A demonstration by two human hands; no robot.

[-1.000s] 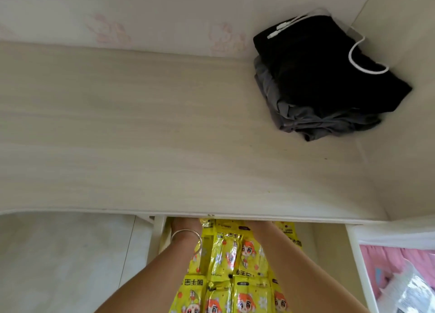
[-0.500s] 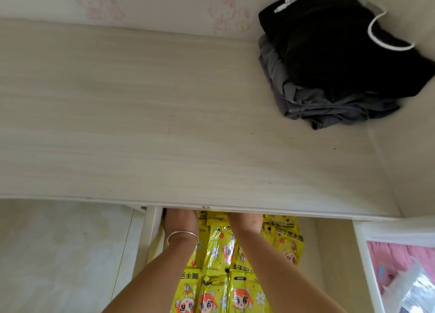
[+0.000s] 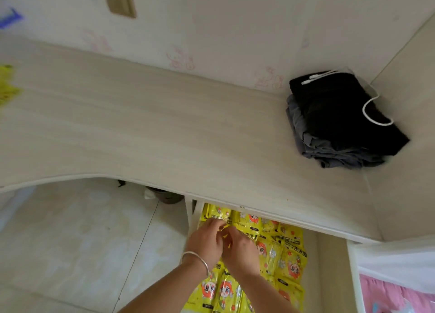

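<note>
Sorting yellow packets (image 3: 287,258) into the open drawer (image 3: 327,265) under the desk (image 3: 164,133). Left hand (image 3: 207,238), bracelet (image 3: 196,257) at the wrist, and right hand (image 3: 240,246) meet over the drawer's back-left corner. Fingers of both are curled, pinching 1 packet's edge between them; thumbs hidden. Packets lie flat and overlapping across most of the drawer floor, so judged well along, with this 1 not yet laid down. A blurred yellow heap (image 3: 7,84) at the desk's far left edge may be left to bring over. Folded dark clothes (image 3: 341,124) sit well apart in the right corner.
</note>
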